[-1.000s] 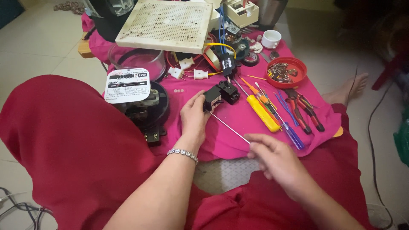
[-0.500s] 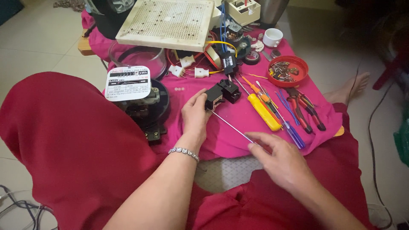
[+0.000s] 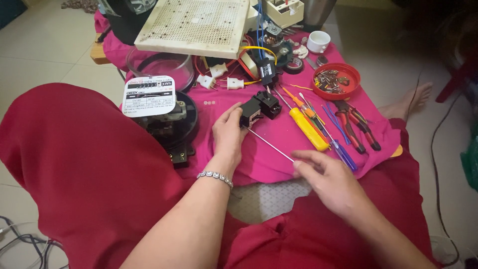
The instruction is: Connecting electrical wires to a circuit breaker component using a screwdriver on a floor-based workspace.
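Two hands worked a small black part on a pink-draped counter.
Left hand (image 3: 228,137) pinched the black part (image 3: 260,107); right hand (image 3: 331,179) pinched a thin metal rod (image 3: 271,145) whose tip met that part. Yellow screwdriver (image 3: 308,128) lay just beyond the right grip; tiled floor (image 3: 45,40) around.

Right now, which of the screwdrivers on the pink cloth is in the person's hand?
The long thin bare-metal one: the right hand holds its near end, its tip at the black part. The yellow-handled screwdriver and blue-handled screwdriver lie untouched.
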